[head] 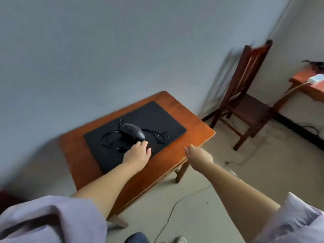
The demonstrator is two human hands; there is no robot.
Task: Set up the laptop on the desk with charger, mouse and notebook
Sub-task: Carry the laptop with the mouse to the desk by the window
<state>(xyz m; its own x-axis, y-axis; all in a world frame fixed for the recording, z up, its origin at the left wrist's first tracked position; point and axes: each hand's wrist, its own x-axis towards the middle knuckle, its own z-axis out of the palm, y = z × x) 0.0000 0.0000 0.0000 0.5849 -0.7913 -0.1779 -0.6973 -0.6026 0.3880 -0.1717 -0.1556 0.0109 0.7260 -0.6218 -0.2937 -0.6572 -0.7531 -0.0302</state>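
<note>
Two hands out front: left hand (137, 153) hovers over the closed laptop (154, 118), fingers (142, 143) loosely bent, touching the mouse (134, 131) lying on its lid, cable (160, 135) tangled around. Right hand (199, 154) hangs open, holding nothing, by the table (196, 127) edge. Chair (249, 95) behind.

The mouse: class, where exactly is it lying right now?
In the head view the mouse lies on top of the closed laptop, on the desk, with its cable looped around it and the left hand just beside it.
</note>
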